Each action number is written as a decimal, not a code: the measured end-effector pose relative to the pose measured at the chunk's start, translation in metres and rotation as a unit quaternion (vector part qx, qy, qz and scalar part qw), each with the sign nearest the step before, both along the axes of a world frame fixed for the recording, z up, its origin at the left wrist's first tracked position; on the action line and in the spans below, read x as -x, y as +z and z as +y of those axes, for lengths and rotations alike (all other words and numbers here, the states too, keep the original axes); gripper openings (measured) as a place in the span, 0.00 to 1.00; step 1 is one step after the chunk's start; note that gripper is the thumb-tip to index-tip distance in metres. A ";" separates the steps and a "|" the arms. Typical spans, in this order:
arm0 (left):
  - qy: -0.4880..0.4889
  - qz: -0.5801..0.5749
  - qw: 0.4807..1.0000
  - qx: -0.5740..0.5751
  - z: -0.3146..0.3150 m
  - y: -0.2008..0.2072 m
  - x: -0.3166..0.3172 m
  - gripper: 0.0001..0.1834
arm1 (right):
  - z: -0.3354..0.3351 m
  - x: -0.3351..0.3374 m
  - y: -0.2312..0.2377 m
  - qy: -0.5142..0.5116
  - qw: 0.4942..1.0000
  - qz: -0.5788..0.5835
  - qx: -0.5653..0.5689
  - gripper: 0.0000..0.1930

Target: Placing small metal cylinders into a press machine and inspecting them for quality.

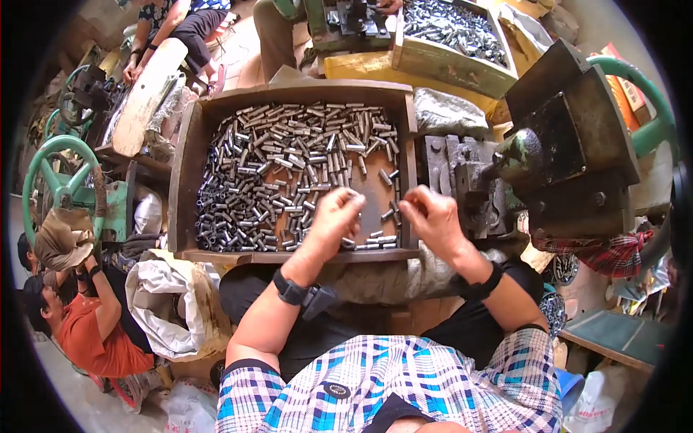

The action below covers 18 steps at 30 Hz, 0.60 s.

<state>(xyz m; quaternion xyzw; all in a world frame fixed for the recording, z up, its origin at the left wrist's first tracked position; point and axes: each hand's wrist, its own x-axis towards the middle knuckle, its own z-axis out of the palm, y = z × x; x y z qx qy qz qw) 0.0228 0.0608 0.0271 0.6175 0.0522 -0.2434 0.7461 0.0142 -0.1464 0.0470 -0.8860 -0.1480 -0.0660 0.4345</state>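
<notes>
A wooden tray point(185, 177) in front of me holds a great many short metal tubes point(238, 206), heaped thickest at its left and far side. Over the tray's near right part is my left hand point(335, 218), its fingers curled together in a pinch. Past the tray's right wall, close to the machine's metal block point(469, 184), my right hand point(434, 219) has its thumb and fingers bent together too. Whatever either hand grips is too small or hidden to name. Several tubes lie in a row along the tray's near right corner, just beside my left hand.
A heavy press point(545, 148) with a green handwheel point(653, 108) stands at the right. Beyond the tray sits another box point(455, 72) of metal pieces. Left are a second green wheel point(63, 184), a white sack point(164, 307) and a co-worker in orange point(97, 332).
</notes>
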 end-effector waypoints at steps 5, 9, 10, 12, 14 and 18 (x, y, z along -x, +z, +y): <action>0.060 -0.113 0.984 -0.124 0.038 0.000 -0.009 0.10 | 0.014 -0.051 -0.015 0.055 0.972 -0.143 0.179 0.05; 0.053 -0.174 0.959 -0.215 0.056 0.004 -0.008 0.08 | 0.045 -0.097 -0.036 0.047 0.909 -0.063 0.410 0.07; 0.047 -0.193 0.950 -0.241 0.058 0.005 -0.005 0.08 | 0.051 -0.102 -0.040 0.041 0.898 -0.084 0.430 0.08; 0.035 -0.245 0.926 -0.286 0.060 0.004 -0.002 0.07 | 0.057 -0.109 -0.046 0.016 0.873 -0.085 0.480 0.08; 0.033 -0.264 0.912 -0.312 0.064 0.002 0.002 0.07 | 0.058 -0.112 -0.048 -0.001 0.874 -0.096 0.476 0.07; 0.002 -0.334 0.861 -0.383 0.064 -0.005 0.003 0.07 | 0.055 -0.116 -0.051 -0.017 0.884 -0.092 0.459 0.08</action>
